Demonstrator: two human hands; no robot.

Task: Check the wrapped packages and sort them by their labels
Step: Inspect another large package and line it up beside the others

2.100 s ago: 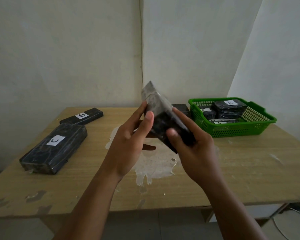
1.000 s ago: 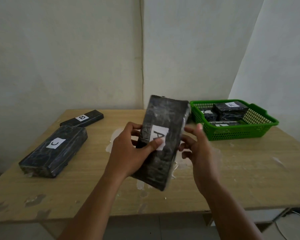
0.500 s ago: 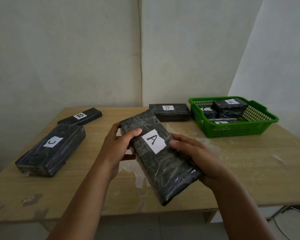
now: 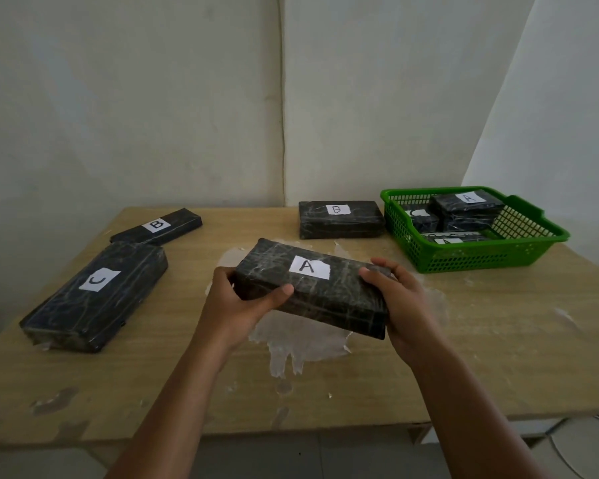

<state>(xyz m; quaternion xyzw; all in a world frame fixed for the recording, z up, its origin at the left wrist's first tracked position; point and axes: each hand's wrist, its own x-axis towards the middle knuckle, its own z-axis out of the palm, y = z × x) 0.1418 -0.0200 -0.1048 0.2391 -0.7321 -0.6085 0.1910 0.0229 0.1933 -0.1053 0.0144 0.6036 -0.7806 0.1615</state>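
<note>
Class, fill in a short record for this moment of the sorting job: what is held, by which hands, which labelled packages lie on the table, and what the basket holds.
held item: package labelled A, label facing up
left hand: grips the package's left end
right hand: grips the package's right end
sorted on table: thin B package and C package at left; thicker B package at back centre
green basket: more wrapped packages, top one labelled A; the other labels are only partly readable
</note>
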